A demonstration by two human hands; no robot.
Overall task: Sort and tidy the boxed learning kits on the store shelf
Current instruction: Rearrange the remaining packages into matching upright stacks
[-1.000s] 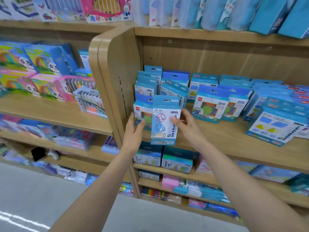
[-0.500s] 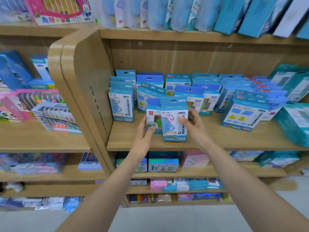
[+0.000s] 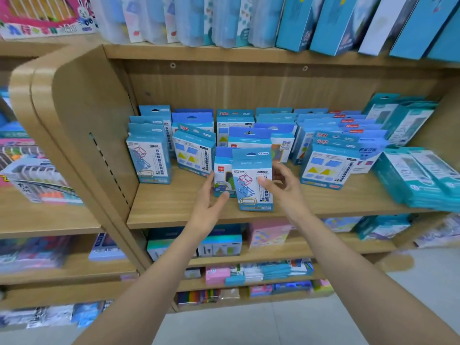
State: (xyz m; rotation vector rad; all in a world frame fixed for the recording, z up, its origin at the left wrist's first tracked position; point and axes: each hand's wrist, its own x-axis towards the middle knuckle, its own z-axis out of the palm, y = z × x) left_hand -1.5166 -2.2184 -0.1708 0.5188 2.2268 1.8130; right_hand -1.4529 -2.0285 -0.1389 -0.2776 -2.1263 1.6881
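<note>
head view: a blue cube-frame kit box stands upright near the front edge of the wooden shelf, overlapping a smaller deli box just behind it. left hand is flat, fingers straight, thumb tip touching that smaller box. right hand is loosely curled at the kit box's right edge, thumb on its front; whether it truly grips, i cannot tell.

Two bare forearms, narrow wrists, bare left hand, bare right hand, slender fingers.
</note>
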